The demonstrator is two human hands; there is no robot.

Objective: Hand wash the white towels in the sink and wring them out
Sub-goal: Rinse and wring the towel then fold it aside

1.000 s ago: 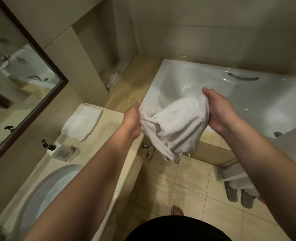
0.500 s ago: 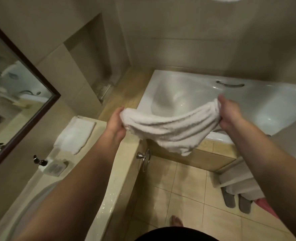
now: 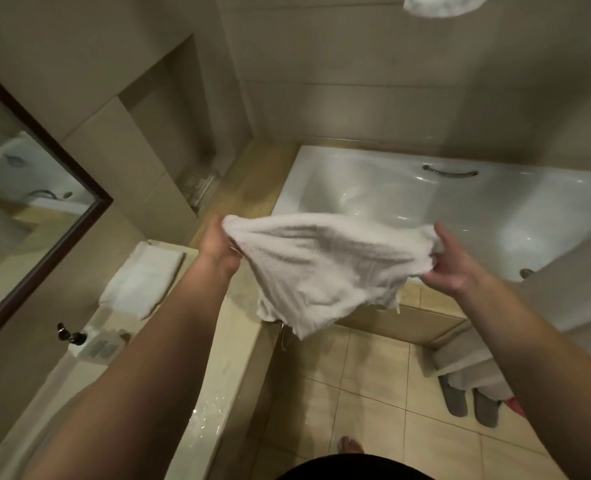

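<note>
A white towel [image 3: 322,268] hangs spread in the air between my two hands, above the counter's end and the floor. My left hand [image 3: 218,247] grips its left corner. My right hand [image 3: 450,261] pinches its right edge. The towel's lower part droops to a point. A second white towel [image 3: 141,282] lies folded on the beige counter [image 3: 231,341] to the left. The sink is out of view at the lower left.
A white bathtub [image 3: 460,209] with a chrome handle [image 3: 450,172] stands ahead. A framed mirror [image 3: 27,209] hangs on the left wall. A soap dish [image 3: 96,346] sits on the counter. Grey slippers [image 3: 467,400] and draped cloth lie on the tiled floor at right. More white cloth [image 3: 439,3] hangs at the top edge.
My hands have moved apart, and the bunched towel has opened out and spread wider between them. The view has tilted up, away from the sink.
</note>
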